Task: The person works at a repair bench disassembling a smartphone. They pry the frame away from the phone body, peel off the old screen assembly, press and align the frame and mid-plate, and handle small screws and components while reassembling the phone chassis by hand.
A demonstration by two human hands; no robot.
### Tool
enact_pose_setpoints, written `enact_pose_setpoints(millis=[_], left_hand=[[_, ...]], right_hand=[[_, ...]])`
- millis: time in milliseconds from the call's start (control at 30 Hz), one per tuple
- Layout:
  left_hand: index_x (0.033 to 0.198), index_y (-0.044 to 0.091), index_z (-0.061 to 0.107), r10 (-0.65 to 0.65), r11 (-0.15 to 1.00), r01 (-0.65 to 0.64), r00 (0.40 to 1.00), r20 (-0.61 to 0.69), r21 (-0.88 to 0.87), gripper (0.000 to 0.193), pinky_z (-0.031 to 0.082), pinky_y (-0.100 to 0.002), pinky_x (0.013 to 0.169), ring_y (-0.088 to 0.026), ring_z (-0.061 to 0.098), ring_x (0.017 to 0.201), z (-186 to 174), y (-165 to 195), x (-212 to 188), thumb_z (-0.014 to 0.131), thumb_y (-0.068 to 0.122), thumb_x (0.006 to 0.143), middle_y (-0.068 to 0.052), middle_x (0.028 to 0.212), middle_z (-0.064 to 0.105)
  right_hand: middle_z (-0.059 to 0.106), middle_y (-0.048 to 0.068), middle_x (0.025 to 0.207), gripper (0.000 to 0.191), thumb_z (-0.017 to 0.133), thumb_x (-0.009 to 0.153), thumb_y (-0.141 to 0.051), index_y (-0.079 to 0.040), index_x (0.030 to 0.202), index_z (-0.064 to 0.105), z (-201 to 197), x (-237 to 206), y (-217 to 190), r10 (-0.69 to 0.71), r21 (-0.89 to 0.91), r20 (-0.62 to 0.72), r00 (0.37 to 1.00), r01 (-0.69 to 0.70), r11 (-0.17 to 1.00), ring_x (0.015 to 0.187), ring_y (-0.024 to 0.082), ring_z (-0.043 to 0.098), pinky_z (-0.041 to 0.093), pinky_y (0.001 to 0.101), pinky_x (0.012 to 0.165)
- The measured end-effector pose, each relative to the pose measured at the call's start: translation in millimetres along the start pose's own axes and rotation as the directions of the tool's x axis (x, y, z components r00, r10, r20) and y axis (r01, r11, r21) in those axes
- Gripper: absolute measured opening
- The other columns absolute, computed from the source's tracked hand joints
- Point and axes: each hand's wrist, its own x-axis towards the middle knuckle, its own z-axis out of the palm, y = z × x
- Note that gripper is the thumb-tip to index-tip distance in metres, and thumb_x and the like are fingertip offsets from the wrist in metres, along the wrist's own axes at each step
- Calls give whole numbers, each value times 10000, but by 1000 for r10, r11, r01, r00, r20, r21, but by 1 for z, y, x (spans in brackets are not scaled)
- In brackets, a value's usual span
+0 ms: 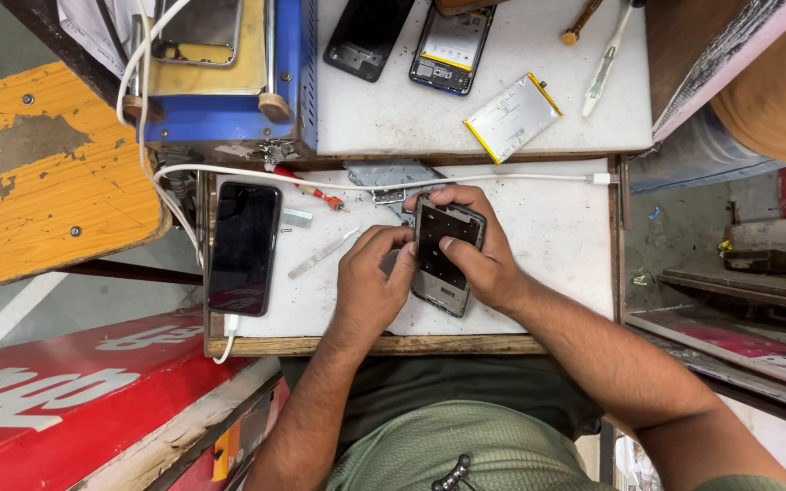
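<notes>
An opened phone (444, 255) (its back cover removed, dark inner plate exposed) is held tilted above the middle of a white work board (557, 236), near the board's far edge. It is gripped by the right hand (484, 259), whose fingers are curled over the top and right side while the thumb is pressed onto the inner plate. The left edge of the phone is met by the left hand (370, 282), its fingertips bunched together against the frame. A black phone (243, 247) is laid face up along the board's left edge, with a white cable (226, 338) plugged in at its near end. A thin metal strip (320, 254) is seen between that phone and the left hand. On a higher white shelf (375, 109) beyond the far edge, two more opened phones (411, 36) and a flat battery (512, 117) are spread out.
</notes>
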Motion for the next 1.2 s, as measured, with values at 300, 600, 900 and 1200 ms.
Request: enact_pose_setpoints(millis=[300,600,900,1200], left_hand=[[1012,40,721,30,984,-20,998,-56,177,118,580,-368,746,-282,735,890,2,2,3,717,67,898,-103,974,723],[1072,28,691,31,990,-36,999,38,136,174,592,-367,787,-276,742,926,-2,7,3,699,76,905,-106,1002,704],[972,2,655,291,851,-272,956,28,450,113,530,-431,749,-321,630,865,1,11,4,724,43,893,-145,921,614],[842,16,601,508,748,-448,861,12,490,141,497,-415,656,-290,570,764,1,7,9,729,10,783,-120,827,546]], right_hand=[[516,243,1486,554,401,886,42,-71,1425,343,3,-1,0,8,-11,16,1000,-8,1000,1358,267,569,492,452,1197],[512,242,1460,561,408,875,40,-65,1421,334,1,1,-1,39,-5,-14,999,-39,999,1316,260,585,527,456,1154],[516,239,1485,524,408,907,40,-48,1420,346,3,0,0,79,5,-60,995,-79,997,1221,227,582,515,443,1118],[524,230,1470,523,409,903,50,-40,1414,341,4,1,-3,35,-42,-73,997,-39,998,1249,220,570,492,427,1146]])
